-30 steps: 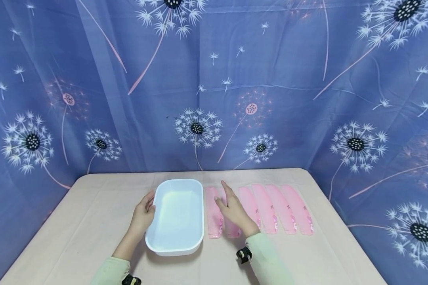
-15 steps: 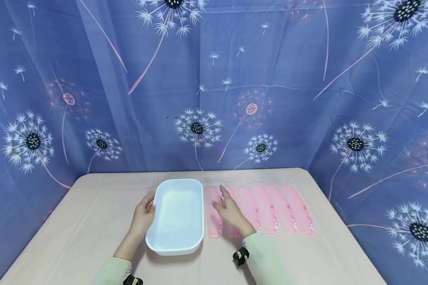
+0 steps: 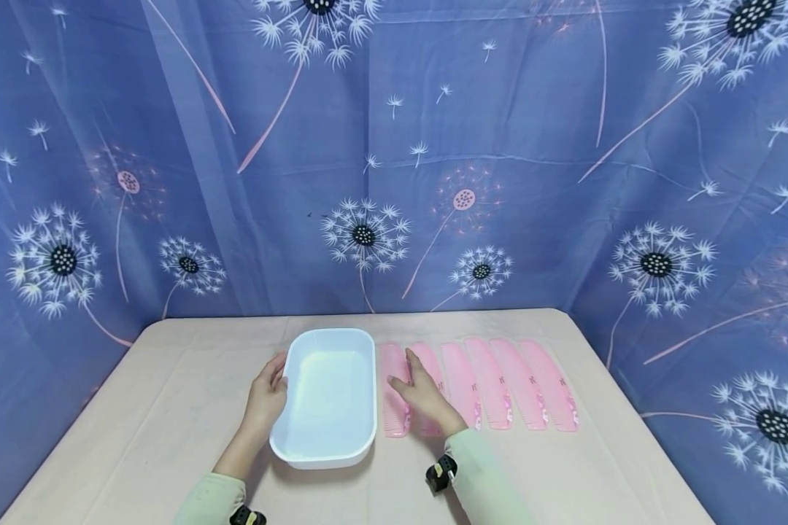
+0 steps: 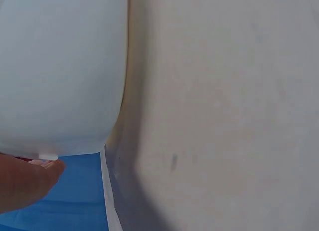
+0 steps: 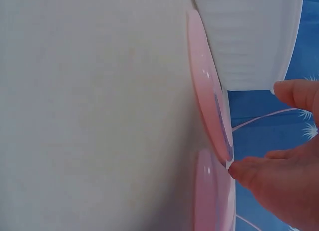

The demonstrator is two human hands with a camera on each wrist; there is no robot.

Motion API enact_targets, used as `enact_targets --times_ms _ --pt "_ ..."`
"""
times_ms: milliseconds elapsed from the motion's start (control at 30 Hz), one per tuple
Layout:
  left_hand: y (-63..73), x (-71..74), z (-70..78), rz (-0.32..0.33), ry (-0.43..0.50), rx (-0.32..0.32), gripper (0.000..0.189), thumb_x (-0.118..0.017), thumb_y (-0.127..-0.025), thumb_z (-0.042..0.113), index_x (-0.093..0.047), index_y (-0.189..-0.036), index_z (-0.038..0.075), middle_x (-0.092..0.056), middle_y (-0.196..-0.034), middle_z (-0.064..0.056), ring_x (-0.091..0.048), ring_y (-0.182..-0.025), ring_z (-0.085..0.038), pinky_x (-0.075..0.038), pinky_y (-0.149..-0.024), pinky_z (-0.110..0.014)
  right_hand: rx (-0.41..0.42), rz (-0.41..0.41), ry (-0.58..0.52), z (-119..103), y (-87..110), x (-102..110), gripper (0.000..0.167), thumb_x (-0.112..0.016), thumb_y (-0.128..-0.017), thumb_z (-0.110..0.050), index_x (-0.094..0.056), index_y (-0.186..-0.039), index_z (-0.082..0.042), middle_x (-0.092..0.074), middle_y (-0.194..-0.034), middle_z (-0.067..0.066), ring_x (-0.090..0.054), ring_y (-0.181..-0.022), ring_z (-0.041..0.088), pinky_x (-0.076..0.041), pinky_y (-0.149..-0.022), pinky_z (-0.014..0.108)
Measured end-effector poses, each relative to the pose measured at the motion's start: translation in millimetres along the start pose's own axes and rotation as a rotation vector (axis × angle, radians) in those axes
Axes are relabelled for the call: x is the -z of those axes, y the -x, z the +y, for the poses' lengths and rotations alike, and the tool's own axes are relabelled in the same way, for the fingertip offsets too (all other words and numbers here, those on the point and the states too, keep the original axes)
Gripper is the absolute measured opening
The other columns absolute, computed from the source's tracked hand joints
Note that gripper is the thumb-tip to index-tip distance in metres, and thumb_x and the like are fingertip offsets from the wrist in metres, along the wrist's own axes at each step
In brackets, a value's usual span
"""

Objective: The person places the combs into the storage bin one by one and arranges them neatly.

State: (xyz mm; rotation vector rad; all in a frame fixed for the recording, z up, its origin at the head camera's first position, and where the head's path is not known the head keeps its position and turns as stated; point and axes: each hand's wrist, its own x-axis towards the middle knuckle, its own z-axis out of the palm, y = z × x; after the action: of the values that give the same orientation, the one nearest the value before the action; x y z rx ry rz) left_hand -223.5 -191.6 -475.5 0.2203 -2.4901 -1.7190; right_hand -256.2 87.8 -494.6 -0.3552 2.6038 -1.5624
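Gripped at its left rim by the left hand [image 3: 265,397], a white rectangular tub [image 3: 322,462] is set on the beige-covered table [image 3: 144,423]. With fingers spread, the right hand [image 3: 427,394] is held over the second of six pink combs [image 3: 428,359] (contact cannot be told), lined up right of the tub. Behind, a blue dandelion-print curtain [image 3: 532,240] is hung.
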Motion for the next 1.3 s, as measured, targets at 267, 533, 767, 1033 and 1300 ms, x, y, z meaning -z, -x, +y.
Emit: enact_targets --times_ms 267,533,767,1033,1300 --pt "-0.8 -0.1 -0.8 0.0 -0.002 0.012 0.051 -0.036 -0.098 -0.003 -0.026 -0.148 -0.003 -0.031 -0.151 -0.024 -0.03 -0.14 -0.035 -0.031 -0.113 -0.034 -0.054 0.018 -0.044 -2 3.8 -8 0.081 -0.065 -0.089 -0.014 -0.014 -0.147 0.013 -0.02 -0.15 0.036 -0.023 -0.138 0.048 -0.023 -0.114 0.057" --pt "-1.3 -0.4 -1.8 0.0 -0.01 0.015 0.051 -0.037 -0.098 -0.003 -0.026 -0.148 -0.003 -0.031 -0.151 -0.024 -0.03 -0.14 -0.035 -0.031 -0.113 -0.035 -0.116 0.089 0.024 -3 4.1 -18 0.087 -0.072 -0.077 0.004 -0.019 -0.145 0.013 -0.025 -0.148 0.036 -0.027 -0.136 0.049 -0.025 -0.113 0.058" --pt "-1.6 0.1 -0.8 0.004 -0.005 0.005 0.05 -0.037 -0.098 -0.003 -0.027 -0.148 -0.004 -0.032 -0.151 -0.024 -0.03 -0.14 -0.036 -0.031 -0.113 -0.035 -0.154 0.134 0.048 -9 2.7 -23 0.092 -0.074 -0.068 0.012 -0.024 -0.145 0.01 -0.03 -0.147 0.034 -0.033 -0.133 0.049 -0.033 -0.108 0.057" --pt "-0.1 0.2 0.9 0.001 0.006 -0.002 0.05 -0.037 -0.098 -0.005 -0.027 -0.147 -0.005 -0.031 -0.15 -0.026 -0.03 -0.14 -0.037 -0.031 -0.113 -0.036 -0.144 0.182 0.13 -9 -0.5 -26 0.095 -0.078 -0.06 0.013 -0.03 -0.142 0.012 -0.036 -0.143 0.033 -0.038 -0.13 0.049 -0.035 -0.108 0.054" --pt "0.0 0.1 1.1 0.002 0.001 0.007 0.051 -0.037 -0.098 -0.005 -0.027 -0.147 -0.005 -0.031 -0.15 -0.026 -0.03 -0.14 -0.037 -0.031 -0.113 -0.035 -0.146 0.229 0.175 -14 0.1 -27 0.096 -0.082 -0.056 0.011 -0.036 -0.14 0.01 -0.044 -0.135 0.033 -0.042 -0.125 0.049 -0.039 -0.106 0.054"
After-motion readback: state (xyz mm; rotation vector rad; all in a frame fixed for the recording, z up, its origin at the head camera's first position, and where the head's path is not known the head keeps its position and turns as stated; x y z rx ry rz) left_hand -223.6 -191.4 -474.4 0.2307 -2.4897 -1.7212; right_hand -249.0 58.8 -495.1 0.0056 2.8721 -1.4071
